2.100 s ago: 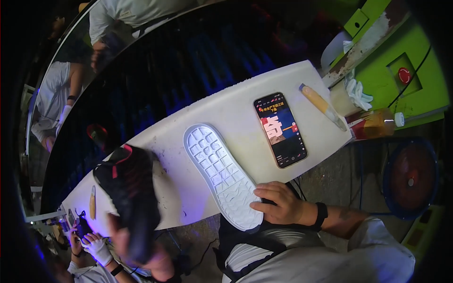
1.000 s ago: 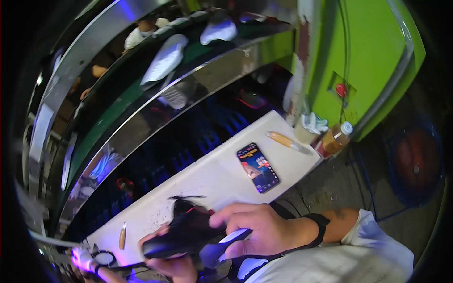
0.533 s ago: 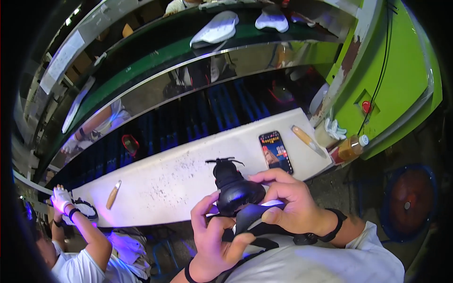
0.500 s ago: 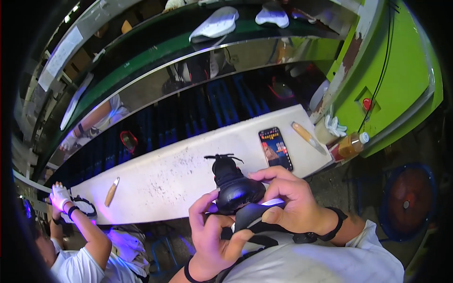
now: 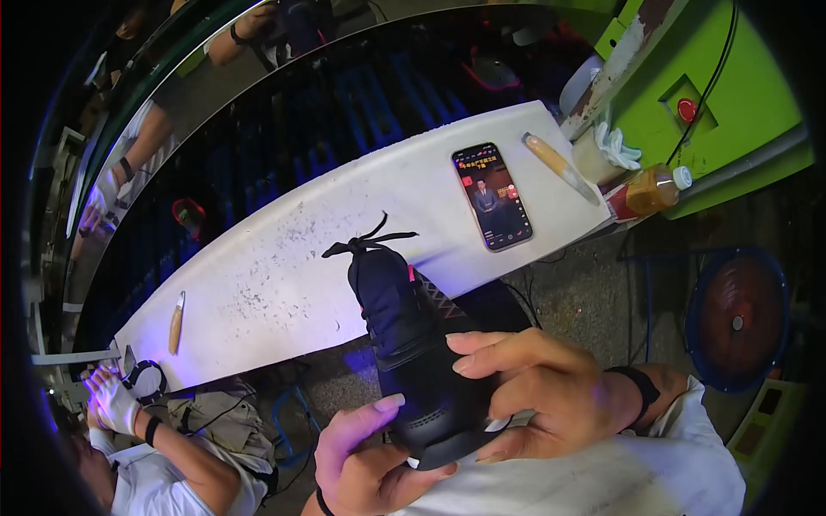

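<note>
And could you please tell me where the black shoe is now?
In the head view, the black shoe is at the lower middle, held between the left hand and the right hand, with its laces seen against the white table.

A lit phone (image 5: pixel 492 198) lies near a wooden-handled tool (image 5: pixel 551 159); a bottle (image 5: pixel 651 191) sits beyond.

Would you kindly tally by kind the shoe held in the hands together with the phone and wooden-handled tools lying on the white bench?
Black shoe: 1
Phone: 1
Wooden-handled tools: 2
Total: 4
</note>
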Demonstrator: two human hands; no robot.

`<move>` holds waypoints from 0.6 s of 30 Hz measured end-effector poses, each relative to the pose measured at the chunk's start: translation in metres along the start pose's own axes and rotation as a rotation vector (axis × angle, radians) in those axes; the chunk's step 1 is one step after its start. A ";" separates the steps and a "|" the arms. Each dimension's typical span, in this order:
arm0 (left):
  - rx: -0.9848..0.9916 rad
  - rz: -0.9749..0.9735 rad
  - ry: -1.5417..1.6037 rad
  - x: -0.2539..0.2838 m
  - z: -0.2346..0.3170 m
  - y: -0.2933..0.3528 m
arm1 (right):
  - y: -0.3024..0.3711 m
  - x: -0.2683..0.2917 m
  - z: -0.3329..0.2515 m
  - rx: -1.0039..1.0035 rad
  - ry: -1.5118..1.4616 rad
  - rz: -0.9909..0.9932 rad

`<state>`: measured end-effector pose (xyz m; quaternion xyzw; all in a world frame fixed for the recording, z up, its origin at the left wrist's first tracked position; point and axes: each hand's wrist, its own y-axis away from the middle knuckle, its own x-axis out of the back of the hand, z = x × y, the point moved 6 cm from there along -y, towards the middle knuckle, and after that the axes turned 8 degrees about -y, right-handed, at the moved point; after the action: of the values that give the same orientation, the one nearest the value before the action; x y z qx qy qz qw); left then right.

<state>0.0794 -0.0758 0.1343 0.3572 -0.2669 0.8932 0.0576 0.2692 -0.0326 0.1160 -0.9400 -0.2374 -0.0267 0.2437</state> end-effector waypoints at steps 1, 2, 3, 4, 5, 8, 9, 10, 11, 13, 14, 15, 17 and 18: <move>0.005 -0.006 0.002 0.000 0.000 0.002 | 0.001 0.000 0.000 -0.029 -0.023 -0.043; 0.008 -0.002 -0.002 0.000 0.000 0.003 | 0.001 0.000 0.001 -0.026 -0.025 -0.048; 0.005 -0.004 0.003 -0.001 -0.001 0.004 | 0.001 -0.001 0.001 -0.019 -0.018 -0.043; 0.001 -0.005 0.007 -0.001 -0.001 0.005 | 0.001 -0.001 0.001 -0.012 -0.011 -0.039; 0.003 0.001 0.006 -0.001 -0.002 0.004 | 0.001 -0.002 0.001 -0.010 -0.011 -0.046; -0.027 -0.003 0.005 -0.002 -0.001 0.003 | 0.003 -0.001 0.003 -0.008 -0.008 -0.038; -0.025 -0.007 0.008 -0.003 -0.002 0.003 | 0.003 0.000 0.003 -0.011 -0.006 -0.040; -0.024 -0.011 0.013 -0.005 -0.002 0.003 | 0.003 0.002 0.004 -0.015 -0.004 -0.042; -0.020 -0.005 0.015 -0.006 -0.002 0.003 | 0.002 0.002 0.005 -0.017 -0.003 -0.049; -0.020 0.003 0.038 -0.008 -0.003 0.002 | 0.000 0.005 0.005 -0.001 -0.004 -0.040; -0.016 0.014 0.045 -0.010 -0.003 0.001 | 0.000 0.006 0.004 -0.004 0.003 -0.051; -0.038 0.018 0.046 -0.011 -0.002 -0.002 | 0.001 0.009 0.006 -0.051 -0.029 -0.045; -0.060 0.039 0.060 -0.011 -0.001 -0.010 | -0.001 0.018 0.003 -0.101 -0.043 -0.051; -0.082 0.020 0.040 -0.013 0.000 -0.015 | -0.004 0.024 -0.004 -0.093 0.130 -0.131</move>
<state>0.0936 -0.0617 0.1324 0.3339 -0.3059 0.8889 0.0685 0.2887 -0.0211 0.1248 -0.9290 -0.2805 -0.1145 0.2126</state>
